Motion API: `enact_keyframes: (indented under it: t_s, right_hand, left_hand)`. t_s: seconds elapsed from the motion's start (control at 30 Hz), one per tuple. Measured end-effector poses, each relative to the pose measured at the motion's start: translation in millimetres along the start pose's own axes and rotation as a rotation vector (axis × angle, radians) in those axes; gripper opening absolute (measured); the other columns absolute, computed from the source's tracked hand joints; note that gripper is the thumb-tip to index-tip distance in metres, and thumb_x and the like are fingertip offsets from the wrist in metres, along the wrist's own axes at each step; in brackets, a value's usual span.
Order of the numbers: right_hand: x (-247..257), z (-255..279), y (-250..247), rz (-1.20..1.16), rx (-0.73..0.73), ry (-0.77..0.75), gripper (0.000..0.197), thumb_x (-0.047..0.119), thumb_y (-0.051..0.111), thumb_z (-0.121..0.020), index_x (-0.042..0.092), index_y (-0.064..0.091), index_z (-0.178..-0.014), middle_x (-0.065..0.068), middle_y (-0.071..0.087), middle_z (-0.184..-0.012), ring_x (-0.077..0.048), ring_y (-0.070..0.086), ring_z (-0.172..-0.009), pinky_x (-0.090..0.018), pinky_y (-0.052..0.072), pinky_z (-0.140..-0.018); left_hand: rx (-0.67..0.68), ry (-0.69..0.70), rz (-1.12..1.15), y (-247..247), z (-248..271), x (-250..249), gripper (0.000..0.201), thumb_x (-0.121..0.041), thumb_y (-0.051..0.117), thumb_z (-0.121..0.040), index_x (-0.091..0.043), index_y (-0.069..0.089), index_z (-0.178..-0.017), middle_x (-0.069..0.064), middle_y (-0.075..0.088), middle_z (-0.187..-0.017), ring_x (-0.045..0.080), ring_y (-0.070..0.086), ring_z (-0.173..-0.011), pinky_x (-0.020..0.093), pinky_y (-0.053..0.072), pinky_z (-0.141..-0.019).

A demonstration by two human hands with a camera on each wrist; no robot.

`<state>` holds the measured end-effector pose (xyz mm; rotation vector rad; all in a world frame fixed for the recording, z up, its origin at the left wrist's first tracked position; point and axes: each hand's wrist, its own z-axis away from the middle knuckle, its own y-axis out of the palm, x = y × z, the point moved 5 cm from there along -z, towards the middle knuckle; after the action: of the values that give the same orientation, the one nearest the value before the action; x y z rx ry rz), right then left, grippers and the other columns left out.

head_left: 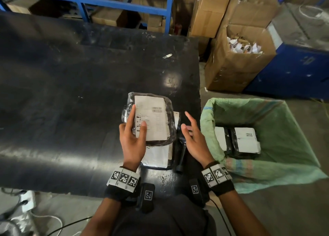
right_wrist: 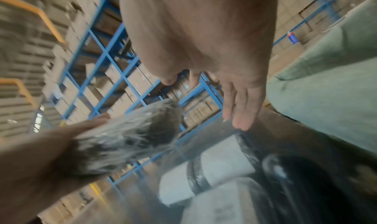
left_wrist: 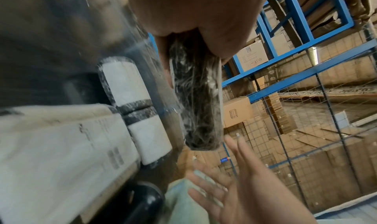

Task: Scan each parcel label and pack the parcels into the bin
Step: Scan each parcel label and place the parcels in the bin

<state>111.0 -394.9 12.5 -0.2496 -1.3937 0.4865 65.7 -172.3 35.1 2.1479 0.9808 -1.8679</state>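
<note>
The left hand (head_left: 132,139) grips a black shrink-wrapped parcel (head_left: 151,118) at its near left corner, thumb pressed on the white label (head_left: 151,117) and fingers curled beneath. The parcel is held clear of the table, label face up and tilted toward the wearer; this orientation appears chosen to keep the barcodes exposed for reading. In the left wrist view the parcel is seen edge-on, pinched between thumb and fingers.

The right hand (head_left: 193,139) is empty, fingers spread and relaxed, hovering just to the right of the held parcel and directly above a dark handheld scanner (head_left: 181,150) lying on the table. The placement suggests the hand is about to take up the scanner, though whether this label is already scanned cannot be told.

Beneath the held parcel lie further parcels on the table (head_left: 156,155), labels up, stacked close to the near right corner of the black table (head_left: 71,93). Their position keeps them within short reach of both the scanner and the bin.

The bin (head_left: 267,111), lined with green woven sacking, stands on the floor immediately beside the table's right edge. Two packed parcels (head_left: 238,141) rest side by side on its bottom, white labels showing.

Assessment: the task is partly done; work remains on the held parcel and those on the table.
</note>
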Motion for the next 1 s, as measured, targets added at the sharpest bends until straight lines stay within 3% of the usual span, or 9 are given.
enact_keyframes:
  t_s: [0.13, 0.23, 0.4, 0.5, 0.6, 0.67, 0.73, 0.83, 1.0]
  right_hand:
    - [39, 8, 6, -0.235, 0.027, -0.076, 0.053, 0.045, 0.047, -0.099, 0.052, 0.027, -0.147, 0.030, 0.050, -0.136, 0.002, 0.055, -0.125, -0.034, 0.049, -0.105]
    - [47, 13, -11, -0.291, -0.130, -0.124, 0.052, 0.025, 0.050, -0.101, 0.031, 0.034, -0.151, 0.046, 0.049, -0.125, 0.009, 0.056, -0.119, -0.026, 0.056, -0.093]
    - [39, 17, -65, -0.295, -0.237, -0.064, 0.051, 0.026, 0.049, -0.102, 0.037, 0.036, -0.149, 0.015, 0.051, -0.143, 0.001, 0.055, -0.125, -0.027, 0.054, -0.097]
    - [26, 17, -115, -0.259, -0.281, -0.045, 0.050, 0.024, 0.050, -0.102, 0.036, 0.037, -0.149, 0.018, 0.051, -0.143, 0.005, 0.051, -0.127, -0.020, 0.048, -0.101]
    - [4, 10, -176, -0.088, -0.310, -0.024, 0.050, 0.022, 0.051, -0.101, 0.033, 0.040, -0.148, 0.021, 0.048, -0.143, 0.005, 0.048, -0.130, -0.019, 0.044, -0.104]
    - [-23, 0, -209, 0.023, -0.281, 0.073, 0.050, 0.019, 0.052, -0.100, 0.032, 0.041, -0.148, 0.019, 0.046, -0.143, 0.001, 0.050, -0.126, -0.024, 0.045, -0.103]
    - [-58, -18, -237, 0.132, -0.229, 0.192, 0.051, 0.017, 0.054, -0.099, 0.028, 0.042, -0.148, 0.006, 0.046, -0.148, -0.013, 0.049, -0.130, -0.036, 0.045, -0.106]
    - [-115, -54, -261, 0.373, -0.082, 0.358, 0.053, 0.018, 0.057, -0.096, 0.024, 0.043, -0.147, -0.006, 0.046, -0.150, -0.027, 0.047, -0.136, -0.043, 0.041, -0.110]
    - [-172, -108, -248, 0.380, 0.106, 0.540, 0.052, 0.016, 0.057, -0.096, 0.020, 0.044, -0.147, -0.008, 0.045, -0.151, -0.027, 0.045, -0.137, -0.034, 0.035, -0.114]
  left_hand:
    - [0.128, -0.059, 0.191, 35, -1, -11, 0.057, -0.034, 0.062, -0.098, -0.031, 0.043, -0.152, -0.023, 0.051, -0.144, 0.013, 0.050, -0.134, 0.041, 0.048, -0.110]
    - [0.192, -0.063, 0.254, 55, -2, -24, 0.057, -0.033, 0.061, -0.098, -0.031, 0.042, -0.152, -0.028, 0.051, -0.142, 0.012, 0.051, -0.134, 0.045, 0.048, -0.109]
    - [0.387, -0.026, 0.326, 101, -1, -53, 0.058, -0.029, 0.057, -0.100, -0.025, 0.036, -0.154, -0.012, 0.047, -0.151, 0.010, 0.047, -0.139, 0.042, 0.049, -0.109]
    - [0.573, -0.030, 0.279, 141, 10, -65, 0.064, -0.045, 0.048, -0.102, -0.033, 0.021, -0.159, -0.013, 0.041, -0.156, 0.004, 0.044, -0.140, 0.035, 0.044, -0.113]
    - [0.610, 0.044, 0.006, 187, 19, -67, 0.069, -0.055, 0.035, -0.100, -0.030, 0.013, -0.161, -0.005, 0.038, -0.152, 0.004, 0.033, -0.135, 0.027, 0.028, -0.112]
    - [0.640, 0.151, -0.177, 218, 31, -67, 0.070, -0.048, 0.030, -0.100, -0.015, 0.019, -0.161, 0.011, 0.038, -0.154, 0.020, 0.032, -0.141, 0.032, 0.025, -0.117]
    - [0.711, 0.232, -0.333, 251, 48, -64, 0.073, -0.043, 0.028, -0.097, -0.005, 0.021, -0.158, 0.023, 0.024, -0.164, 0.037, 0.015, -0.154, 0.049, 0.023, -0.123]
    - [0.809, 0.299, -0.491, 285, 78, -49, 0.075, -0.037, 0.030, -0.096, -0.001, 0.012, -0.160, 0.020, 0.003, -0.168, 0.033, 0.000, -0.157, 0.052, 0.020, -0.125]
    - [0.794, 0.244, -0.598, 289, 95, -19, 0.076, -0.033, 0.039, -0.098, 0.000, 0.009, -0.160, 0.017, -0.001, -0.169, 0.030, 0.001, -0.157, 0.048, 0.024, -0.124]
